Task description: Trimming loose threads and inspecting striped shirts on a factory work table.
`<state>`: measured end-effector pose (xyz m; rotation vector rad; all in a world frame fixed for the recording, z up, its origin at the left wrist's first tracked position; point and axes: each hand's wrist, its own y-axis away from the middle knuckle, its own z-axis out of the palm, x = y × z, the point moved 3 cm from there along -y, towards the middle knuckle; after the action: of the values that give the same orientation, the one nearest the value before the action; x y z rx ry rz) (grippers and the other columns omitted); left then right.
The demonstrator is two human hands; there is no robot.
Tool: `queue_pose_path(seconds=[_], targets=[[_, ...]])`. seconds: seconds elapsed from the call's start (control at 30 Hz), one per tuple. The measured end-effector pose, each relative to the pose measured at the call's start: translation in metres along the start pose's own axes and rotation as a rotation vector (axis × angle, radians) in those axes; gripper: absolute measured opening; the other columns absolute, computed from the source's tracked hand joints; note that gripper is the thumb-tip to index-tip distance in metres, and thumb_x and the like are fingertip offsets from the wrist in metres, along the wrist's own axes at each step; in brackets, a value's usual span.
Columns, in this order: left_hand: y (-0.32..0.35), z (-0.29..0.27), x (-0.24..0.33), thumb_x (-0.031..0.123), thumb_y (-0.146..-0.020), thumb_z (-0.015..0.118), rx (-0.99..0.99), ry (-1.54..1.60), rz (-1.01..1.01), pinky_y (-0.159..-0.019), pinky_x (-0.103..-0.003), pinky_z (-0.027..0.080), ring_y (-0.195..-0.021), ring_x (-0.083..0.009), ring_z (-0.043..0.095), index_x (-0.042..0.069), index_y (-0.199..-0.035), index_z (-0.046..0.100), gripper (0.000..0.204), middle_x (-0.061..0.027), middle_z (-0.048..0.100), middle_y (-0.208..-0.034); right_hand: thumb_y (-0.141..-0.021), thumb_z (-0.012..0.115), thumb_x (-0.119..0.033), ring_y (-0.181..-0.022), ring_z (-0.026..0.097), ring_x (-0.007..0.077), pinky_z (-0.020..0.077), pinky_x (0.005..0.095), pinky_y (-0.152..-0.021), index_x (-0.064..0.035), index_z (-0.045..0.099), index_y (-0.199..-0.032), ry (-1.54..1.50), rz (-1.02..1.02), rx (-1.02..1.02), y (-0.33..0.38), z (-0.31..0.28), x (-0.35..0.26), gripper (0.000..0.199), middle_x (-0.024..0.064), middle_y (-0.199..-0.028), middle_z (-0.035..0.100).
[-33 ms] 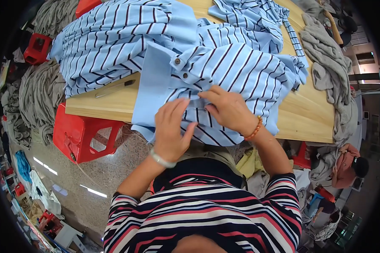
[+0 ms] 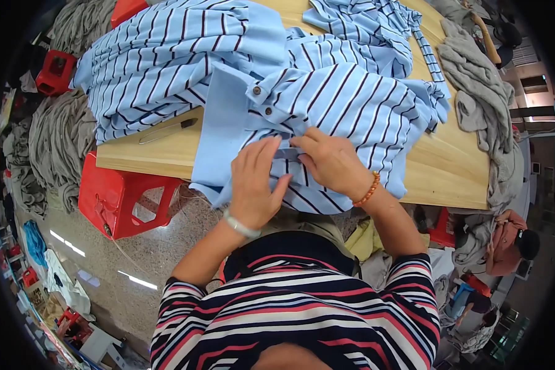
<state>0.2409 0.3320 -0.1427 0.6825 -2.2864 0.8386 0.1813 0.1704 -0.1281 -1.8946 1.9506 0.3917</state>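
A light blue knit shirt (image 2: 351, 111) with dark and white stripes lies at the table's near edge. Two dark buttons, an upper one (image 2: 257, 90) and a lower one (image 2: 268, 111), show on its placket. My left hand (image 2: 254, 176) rests on the cloth below them, fingers stretched and thumb apart. Thumb and forefinger of my right hand (image 2: 333, 161) pinch the placket from the right. Between my fingertips the strip of cloth is raised; whether a button is there, I cannot tell.
Other striped garments (image 2: 160, 68) are heaped on the wooden table (image 2: 450, 169). A thin metal tool with a dark end (image 2: 187, 123) lies at left. Grey garments (image 2: 475, 80) hang over the right edge. A red stool (image 2: 114, 197) stands at left below the table.
My left hand has shifted slightly right and down. My right hand keeps its pinch, hardly moved.
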Motion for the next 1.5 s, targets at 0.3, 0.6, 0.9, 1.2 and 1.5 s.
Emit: queue_pose_path(seconds=[0.3,0.6,0.9,1.2,1.5], targets=[[-0.003,0.040,0.001,0.008,-0.075,0.069,-0.097,0.301,-0.062,-0.058,-0.036,0.048,-0.068,-0.0313,0.062,0.008,-0.097,0.068,0.022,-0.0126,0.064,-0.078,-0.077,0.070,0.001,-0.068,0.062,0.0286,0.0497,0.0356,-0.057,-0.0046,0.063,-0.092,-0.259,-0.117,0.205,0.037,-0.021,0.003,0.018,0.0096,-0.084,0.058],[-0.008,0.046,-0.010,0.005,-0.082,0.068,-0.726,1.032,-0.688,-0.072,-0.023,0.047,-0.089,-0.0087,0.063,-0.001,-0.108,0.064,0.027,-0.0030,0.068,-0.099,-0.078,0.065,0.006,-0.072,0.063,0.0289,0.0504,0.0347,-0.060,-0.0002,0.060,-0.095,-0.291,-0.121,0.220,0.059,-0.027,0.008,0.019,0.0125,-0.087,0.059],[-0.009,0.081,-0.014,0.010,-0.090,0.067,-0.454,1.444,-0.879,-0.073,-0.021,0.051,-0.079,-0.0082,0.063,-0.001,-0.103,0.064,0.018,-0.0040,0.067,-0.092,-0.078,0.066,0.005,-0.074,0.063,0.0275,0.0501,0.0341,-0.060,-0.0011,0.061,-0.096,-0.207,-0.128,0.158,0.065,-0.041,-0.006,0.020,0.0113,-0.088,0.059],[-0.002,0.064,-0.003,0.009,-0.090,0.066,-0.312,1.229,-0.611,-0.079,-0.022,0.049,-0.086,-0.0080,0.062,-0.001,-0.100,0.064,0.014,-0.0040,0.067,-0.094,-0.080,0.064,0.003,-0.069,0.061,0.0287,0.0494,0.0355,-0.058,-0.0009,0.059,-0.104,-0.078,-0.049,0.253,0.064,-0.030,-0.015,0.025,0.0115,-0.086,0.057],[-0.005,0.050,0.017,0.014,-0.091,0.066,-0.315,1.004,-0.355,-0.064,-0.024,0.045,-0.072,-0.0058,0.052,-0.002,-0.095,0.064,0.017,0.0013,0.064,-0.081,-0.079,0.066,0.001,-0.064,0.059,0.0286,0.0492,0.0366,-0.057,-0.0006,0.058,-0.105,-0.155,-0.052,0.227,0.066,-0.029,0.003,0.026,0.0118,-0.085,0.056]])
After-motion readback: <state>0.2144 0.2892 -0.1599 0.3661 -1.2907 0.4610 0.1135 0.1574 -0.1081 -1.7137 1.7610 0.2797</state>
